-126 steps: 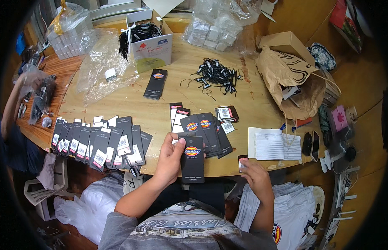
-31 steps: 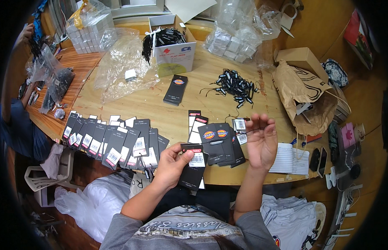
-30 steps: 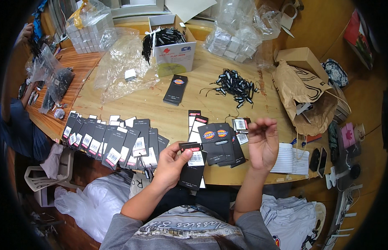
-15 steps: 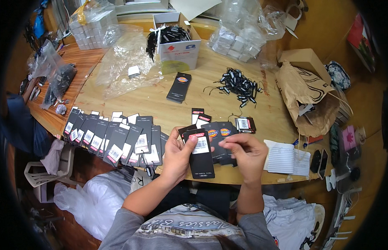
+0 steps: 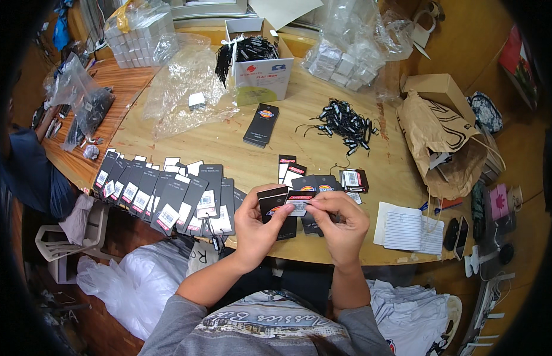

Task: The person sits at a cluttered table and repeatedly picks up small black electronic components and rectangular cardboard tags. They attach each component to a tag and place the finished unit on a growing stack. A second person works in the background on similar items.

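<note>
At the near edge of the tabletop (image 5: 228, 148), your left hand (image 5: 256, 222) grips a black hang tag (image 5: 275, 209) — your right hand (image 5: 342, 218) fingers pinch a small sticker label (image 5: 297, 207) onto it, beside rows of finished tags (image 5: 163, 196).

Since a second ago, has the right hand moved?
Yes. The right hand came in from beside the notebook to meet the left hand over the black tag.

My count: two hands (image 5: 261, 222) | one white box (image 5: 259, 77) | one notepad (image 5: 407, 230) | one brown paper bag (image 5: 437, 142) | one tag (image 5: 275, 209) held
</note>
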The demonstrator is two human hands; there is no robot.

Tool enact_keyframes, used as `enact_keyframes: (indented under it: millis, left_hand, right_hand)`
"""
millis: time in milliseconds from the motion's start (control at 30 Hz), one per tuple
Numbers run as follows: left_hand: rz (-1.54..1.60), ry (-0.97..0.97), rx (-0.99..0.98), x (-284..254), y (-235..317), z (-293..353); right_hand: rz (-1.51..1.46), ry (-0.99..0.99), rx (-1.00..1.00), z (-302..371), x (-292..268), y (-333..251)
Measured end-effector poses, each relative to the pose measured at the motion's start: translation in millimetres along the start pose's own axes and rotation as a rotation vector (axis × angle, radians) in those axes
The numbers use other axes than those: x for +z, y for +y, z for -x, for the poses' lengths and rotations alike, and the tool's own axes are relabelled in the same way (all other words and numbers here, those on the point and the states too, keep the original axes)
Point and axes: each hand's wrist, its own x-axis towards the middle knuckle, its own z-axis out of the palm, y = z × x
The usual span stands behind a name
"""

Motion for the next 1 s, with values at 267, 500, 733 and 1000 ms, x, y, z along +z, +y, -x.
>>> enact_keyframes:
  millis: [267, 500, 733, 1000]
  left_hand:
    - [-0.268, 0.016, 0.222, 0, 3, 4]
    - [-0.362, -0.046, 0.430, -3, 0, 5]
    - [-0.455, -0.116, 0.577, -4, 4, 3]
    - [-0.297, -0.367, 0.201, -2, 21, 10]
  right_hand:
    - [-0.346, -0.070, 0.246, -2, 0, 2]
    - [-0.622, -0.121, 0.329, -2, 0, 5]
    - [-0.631, -0.069, 0.323, 4, 5, 3]
    - [-0.516, 0.027, 0.232, 1, -3, 9]
